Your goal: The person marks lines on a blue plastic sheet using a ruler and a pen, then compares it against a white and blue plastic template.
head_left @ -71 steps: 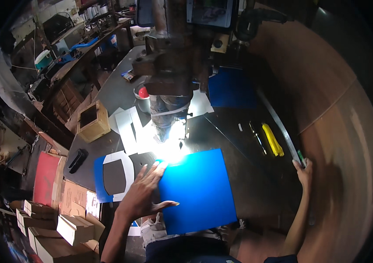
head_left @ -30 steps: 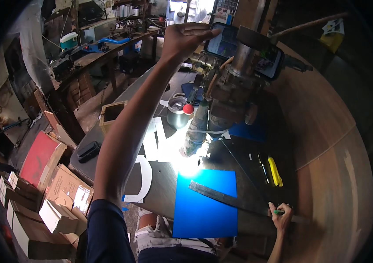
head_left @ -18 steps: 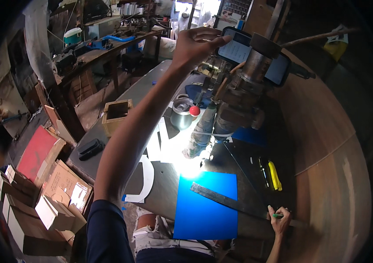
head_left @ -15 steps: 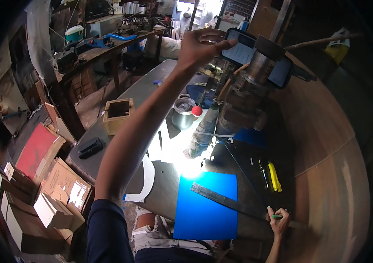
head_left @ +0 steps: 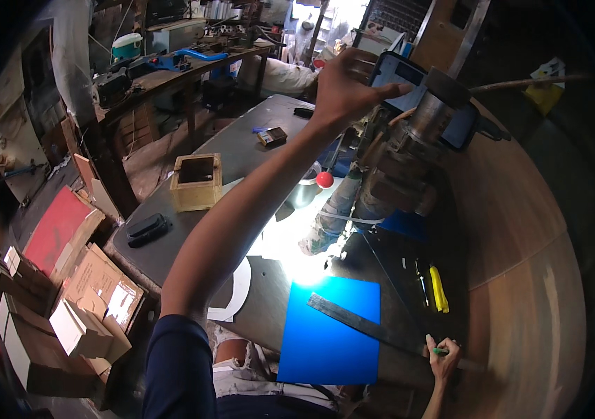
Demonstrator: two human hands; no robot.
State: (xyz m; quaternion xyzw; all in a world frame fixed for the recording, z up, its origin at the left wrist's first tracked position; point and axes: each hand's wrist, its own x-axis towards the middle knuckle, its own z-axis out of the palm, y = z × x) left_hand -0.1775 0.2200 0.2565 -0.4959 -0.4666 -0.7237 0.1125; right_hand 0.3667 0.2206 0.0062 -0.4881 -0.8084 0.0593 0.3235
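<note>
On dark surface (head_left: 266, 293), steady ruler (head_left: 359, 323) flat across blue sheet (head_left: 325, 356), with right hand (head_left: 445, 361) curled around green pen (head_left: 441, 351), and left hand (head_left: 346, 91) at phone (head_left: 397, 74), fingers apart.

A dark-topped worktable (head_left: 236, 148) is lit by a concentrated white glow (head_left: 304, 258) on its surface. Left of the worktable, a dark timber post (head_left: 107, 165) and a wooden workbench (head_left: 166, 82) are positioned. Behind it, a bright opening (head_left: 343, 19) is located; its right side is flanked by a brown panel (head_left: 521, 223).

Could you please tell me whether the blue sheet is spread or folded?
Spread: the blue sheet looks flat and smooth, no fold visible.
</note>
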